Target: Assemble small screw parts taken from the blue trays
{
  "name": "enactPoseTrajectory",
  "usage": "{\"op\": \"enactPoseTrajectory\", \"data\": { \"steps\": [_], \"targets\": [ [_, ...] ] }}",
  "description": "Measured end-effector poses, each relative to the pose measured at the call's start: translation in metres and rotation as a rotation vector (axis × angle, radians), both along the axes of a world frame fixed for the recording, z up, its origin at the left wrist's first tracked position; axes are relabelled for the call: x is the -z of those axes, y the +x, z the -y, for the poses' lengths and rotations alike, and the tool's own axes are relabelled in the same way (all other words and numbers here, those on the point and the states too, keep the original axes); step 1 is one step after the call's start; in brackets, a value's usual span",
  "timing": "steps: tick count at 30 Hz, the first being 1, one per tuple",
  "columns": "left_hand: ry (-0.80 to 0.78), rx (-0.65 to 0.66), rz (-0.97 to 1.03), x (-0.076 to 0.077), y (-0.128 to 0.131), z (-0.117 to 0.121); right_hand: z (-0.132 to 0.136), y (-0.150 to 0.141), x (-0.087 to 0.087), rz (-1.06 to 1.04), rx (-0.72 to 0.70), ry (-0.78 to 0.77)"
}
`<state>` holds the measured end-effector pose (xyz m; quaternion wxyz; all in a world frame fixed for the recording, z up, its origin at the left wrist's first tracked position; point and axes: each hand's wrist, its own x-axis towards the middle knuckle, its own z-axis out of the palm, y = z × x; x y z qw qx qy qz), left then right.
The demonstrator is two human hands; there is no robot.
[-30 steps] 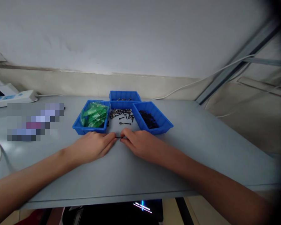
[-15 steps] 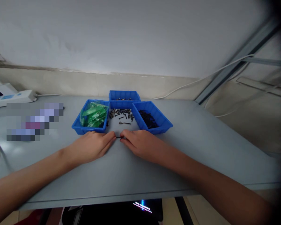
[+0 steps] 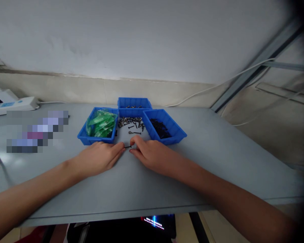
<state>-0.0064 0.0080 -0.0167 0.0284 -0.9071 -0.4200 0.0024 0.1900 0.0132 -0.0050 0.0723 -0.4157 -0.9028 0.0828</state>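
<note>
My left hand (image 3: 101, 158) and my right hand (image 3: 152, 154) rest on the grey table (image 3: 205, 158), fingertips almost meeting. Between them lies a small dark screw (image 3: 128, 146), pinched by the right thumb and forefinger and touched by the left fingertips. Just beyond, several loose screws (image 3: 131, 123) are scattered on the table between three blue bins. The left bin (image 3: 97, 139) holds green plastic bags, the right bin (image 3: 178, 132) holds black screws, and the far bin (image 3: 134, 102) holds a few dark screws.
A white power strip (image 3: 14, 104) lies at the far left edge, with a blurred-out object (image 3: 36, 131) near it. A white cable (image 3: 218, 86) runs along the wall at the right. The table's front edge (image 3: 116, 214) is close to me.
The right forefinger has lifted and moved slightly forward over the screw. The left hand has barely moved.
</note>
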Motion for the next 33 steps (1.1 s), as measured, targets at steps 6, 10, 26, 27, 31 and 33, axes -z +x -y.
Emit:
{"op": "enactPoseTrajectory", "data": {
  "steps": [6, 10, 26, 27, 31, 33],
  "targets": [
    [-0.043, -0.003, 0.028, -0.0029, 0.0008, 0.0008, 0.0006, 0.0014, -0.0006, 0.038, -0.043, 0.042],
    [-0.031, 0.002, 0.035, -0.0032, 0.0016, 0.0008, 0.0005, 0.0022, -0.0003, 0.023, -0.067, 0.044],
    [0.034, 0.047, 0.065, -0.0028, 0.001, 0.0013, -0.0002, 0.0027, -0.0007, -0.004, -0.11, 0.036],
    [0.021, 0.045, 0.067, -0.0034, 0.0012, 0.0014, -0.0003, 0.0028, -0.0002, -0.002, -0.113, 0.04],
    [-0.018, 0.033, 0.062, -0.0049, 0.0015, 0.0014, -0.0003, 0.0033, 0.0006, -0.004, -0.125, 0.035],
    [-0.009, 0.038, 0.057, -0.0046, 0.0013, 0.0013, -0.0001, 0.0032, 0.0004, -0.002, -0.124, 0.033]
  ]
}}
